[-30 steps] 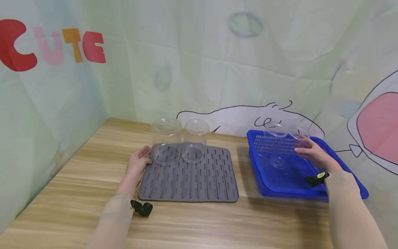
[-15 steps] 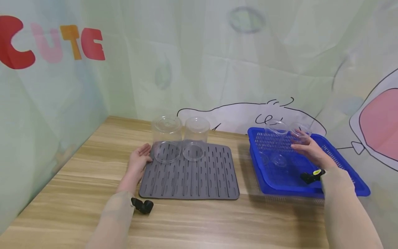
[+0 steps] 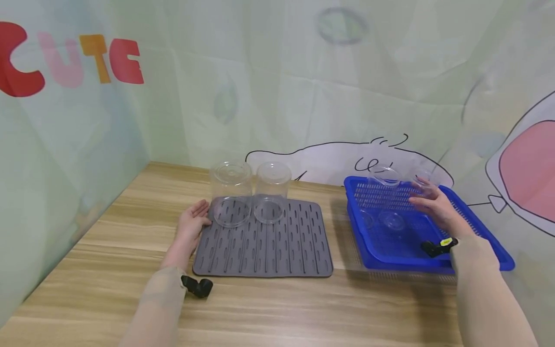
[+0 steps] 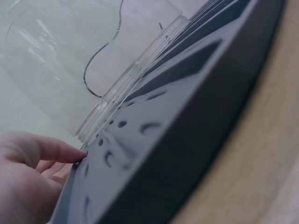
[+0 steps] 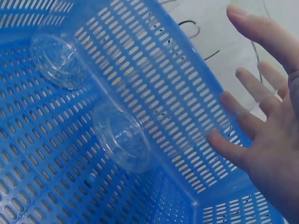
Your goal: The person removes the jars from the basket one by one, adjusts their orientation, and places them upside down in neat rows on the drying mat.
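My left hand [image 3: 191, 224] rests at the left edge of the grey ridged drying mat [image 3: 264, 250], fingers straight and thumb tip on the mat. In the left wrist view the thumb [image 4: 60, 151] presses the mat's edge beside a cup rim. Two clear plastic cups [image 3: 231, 193] stand upside down side by side at the mat's back left. Over the blue basket [image 3: 407, 262], my right hand [image 3: 438, 209] holds a clear cup [image 5: 124, 135], thumb and fingers spread round its upper part. Another clear cup [image 5: 58, 60] stands in the basket to its left.
The wooden table [image 3: 260, 313] carries the mat at the centre and the basket, with slotted walls, at the right. A printed cloth [image 3: 277, 96] hangs behind and along the left.
The base of the cup in my right hand has shifted slightly right and looks larger. My left hand and the cups on the mat stay put; the head view shifts a little.
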`<state>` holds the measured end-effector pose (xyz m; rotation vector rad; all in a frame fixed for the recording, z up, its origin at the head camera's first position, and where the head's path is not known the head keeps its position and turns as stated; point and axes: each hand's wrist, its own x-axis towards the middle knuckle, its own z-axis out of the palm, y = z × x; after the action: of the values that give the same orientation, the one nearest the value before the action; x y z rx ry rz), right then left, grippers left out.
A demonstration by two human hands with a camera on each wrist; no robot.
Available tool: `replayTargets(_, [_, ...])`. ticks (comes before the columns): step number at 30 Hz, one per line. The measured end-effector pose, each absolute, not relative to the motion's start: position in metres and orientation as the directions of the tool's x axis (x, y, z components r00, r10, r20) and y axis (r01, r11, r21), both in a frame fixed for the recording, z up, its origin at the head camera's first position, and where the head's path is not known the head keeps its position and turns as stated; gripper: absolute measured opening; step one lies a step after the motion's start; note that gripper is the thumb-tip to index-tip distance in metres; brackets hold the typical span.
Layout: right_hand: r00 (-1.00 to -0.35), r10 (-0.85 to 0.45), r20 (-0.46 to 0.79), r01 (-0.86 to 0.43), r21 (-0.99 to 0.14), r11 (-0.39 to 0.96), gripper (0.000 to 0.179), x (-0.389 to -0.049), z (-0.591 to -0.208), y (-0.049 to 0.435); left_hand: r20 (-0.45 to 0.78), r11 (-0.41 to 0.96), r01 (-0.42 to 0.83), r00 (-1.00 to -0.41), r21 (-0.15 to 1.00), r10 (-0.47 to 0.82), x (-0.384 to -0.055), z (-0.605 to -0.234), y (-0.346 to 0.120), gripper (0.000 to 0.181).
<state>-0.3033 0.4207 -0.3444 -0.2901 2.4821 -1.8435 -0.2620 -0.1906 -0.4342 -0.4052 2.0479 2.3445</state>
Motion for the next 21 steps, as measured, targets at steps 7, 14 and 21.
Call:
replayTargets(7, [-0.995, -0.047, 0.082, -0.094, -0.926, 0.365, 0.078, -0.299, -0.332, 0.416, -0.202, -0.151, -0.177, -0.963, 0.973, -0.177, -0.262, -0.433, -0.19, 0.077])
replayTargets(14, [-0.992, 0.093, 0.088, -0.05, -0.935, 0.352, 0.078, -0.296, -0.31, 0.405, -0.215, -0.171, -0.187, -0.963, 0.967, -0.163, -0.261, -0.432, -0.193, 0.077])
replayTargets(21, [-0.981, 0.177, 0.082, -0.024, -0.951, 0.309, 0.08, -0.293, -0.288, 0.397, -0.204, -0.195, -0.172, -0.966, 0.966, -0.157, -0.258, -0.427, -0.199, 0.075])
